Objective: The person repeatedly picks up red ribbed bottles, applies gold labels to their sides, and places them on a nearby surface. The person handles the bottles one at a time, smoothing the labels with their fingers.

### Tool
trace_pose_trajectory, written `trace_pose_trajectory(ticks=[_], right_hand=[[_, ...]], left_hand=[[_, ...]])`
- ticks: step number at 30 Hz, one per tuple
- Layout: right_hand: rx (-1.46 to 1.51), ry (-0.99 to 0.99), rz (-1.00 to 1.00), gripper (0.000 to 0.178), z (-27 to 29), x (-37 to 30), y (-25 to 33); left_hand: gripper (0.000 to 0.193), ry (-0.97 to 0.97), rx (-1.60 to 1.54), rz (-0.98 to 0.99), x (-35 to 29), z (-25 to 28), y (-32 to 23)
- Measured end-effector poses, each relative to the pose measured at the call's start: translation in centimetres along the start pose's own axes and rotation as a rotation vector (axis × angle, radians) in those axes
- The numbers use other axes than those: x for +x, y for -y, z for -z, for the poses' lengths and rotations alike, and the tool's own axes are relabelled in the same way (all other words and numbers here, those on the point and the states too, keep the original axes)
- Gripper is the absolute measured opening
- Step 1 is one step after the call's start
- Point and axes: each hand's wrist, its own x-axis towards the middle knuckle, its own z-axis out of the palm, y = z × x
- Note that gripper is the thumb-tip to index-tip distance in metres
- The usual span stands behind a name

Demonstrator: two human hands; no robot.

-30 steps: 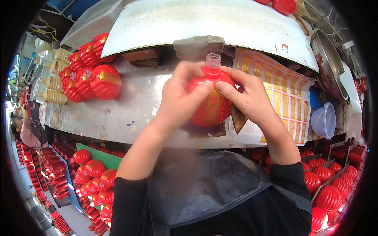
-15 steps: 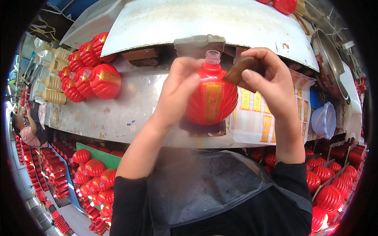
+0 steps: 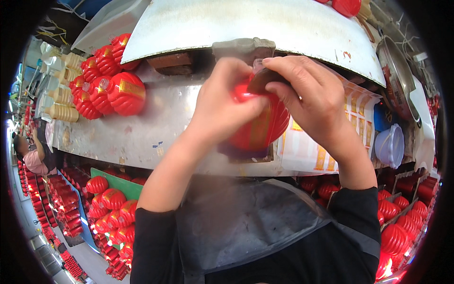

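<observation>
A red, ribbed, round bottle [image 3: 280,120] with a gold label and a clear neck stands in front of me on a small dark block. My left hand [image 3: 226,102] is closed on the bottle's upper left side, its thumb lying across the front. Between the fingers and thumb of my right hand [image 3: 312,90] is a thin, dark brown flat scraper [image 3: 261,81]. The scraper's edge is at the bottle's shoulder, just below the neck. My hands hide much of the neck and the upper label.
Right of the bottle lies a sheet of gold and red labels [image 3: 302,150], with a pale purple basin [image 3: 389,146] beyond it. Several finished red bottles [image 3: 125,94] stand at the left. A white board [image 3: 255,23] rests on bricks [image 3: 170,64] behind.
My right hand has brought the scraper left onto the bottle's shoulder. My left hand has shifted right, its thumb now over the bottle's front.
</observation>
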Motion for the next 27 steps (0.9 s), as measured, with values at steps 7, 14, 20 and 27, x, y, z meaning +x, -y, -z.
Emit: trace_pose_trajectory(ticks=[7,14,20,27], right_hand=[[0.046,0.035,0.172,0.025,-1.1,-3.7,2.2],[0.157,-0.029,-0.034,0.011,-0.7,-3.4,2.7],[0.140,0.093,0.173,0.020,-2.3,-2.2,4.3],[0.152,-0.021,-0.012,0.026,-1.6,-3.2,2.7]], left_hand=[[0.018,-0.070,-0.201,0.221,3.4,0.0,0.9],[0.016,-0.093,-0.268,0.307,4.6,0.4,1.8],[0.017,-0.083,-0.228,0.311,5.0,0.7,2.2],[0.018,-0.077,-0.211,0.274,5.0,0.6,2.4]])
